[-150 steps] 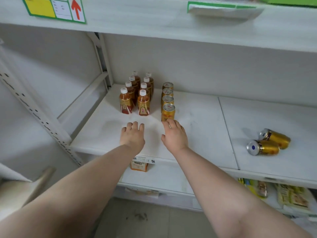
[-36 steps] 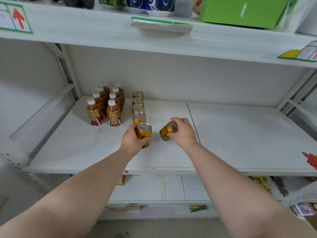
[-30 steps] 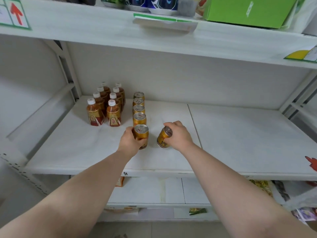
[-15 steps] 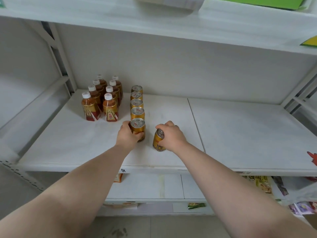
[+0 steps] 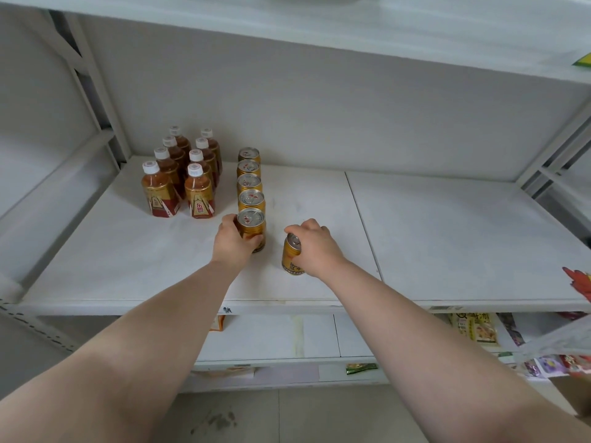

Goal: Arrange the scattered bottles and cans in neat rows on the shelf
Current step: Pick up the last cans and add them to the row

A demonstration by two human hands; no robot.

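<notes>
On the white shelf [image 5: 447,238], two rows of amber bottles with white caps [image 5: 179,177] stand at the back left. Beside them runs a straight row of gold cans [image 5: 250,183]. My left hand [image 5: 235,239] is wrapped around the frontmost gold can of that row [image 5: 251,226], which stands upright. My right hand [image 5: 315,246] grips a second gold can [image 5: 291,257], upright on the shelf a short way right of the row's front end and apart from it.
The shelf's right panel [image 5: 463,219] is bare. A steel upright [image 5: 96,84] stands at the left and another frame at the far right [image 5: 556,148]. A lower shelf [image 5: 319,337] holds snack packets [image 5: 476,327]. An upper shelf board [image 5: 319,24] overhangs.
Both lying cans from the right panel now stand at the front near the can row. Within the last second my right hand turned its tilted can upright and set it down.
</notes>
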